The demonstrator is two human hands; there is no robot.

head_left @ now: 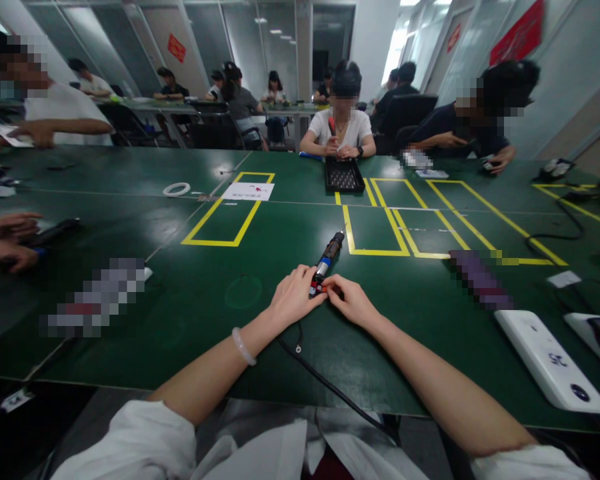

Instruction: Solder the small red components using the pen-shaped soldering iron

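An electric screwdriver (pixel 330 255) with its inner parts exposed lies on the green table, its tip pointing away from me. A silver and blue section shows along its middle. My left hand (pixel 294 293) is closed over the near end, holding it down. At that same end, the fingers of my right hand (pixel 351 299) pinch close to small red and orange parts (pixel 321 289); what exactly they grip is too small to make out. A black cable (pixel 330 383) runs from under my left hand off the table's front edge. Beside it is a small ring terminal (pixel 299 349).
Yellow tape outlines (pixel 380 253) mark the table (pixel 205 333). A white power bank (pixel 550 360) lies at right, near black cables (pixel 575 233). Across the table, a person (pixel 343 127) works over a black tray (pixel 345 176). A paper (pixel 250 192) and white ring (pixel 177 190) lie farther left.
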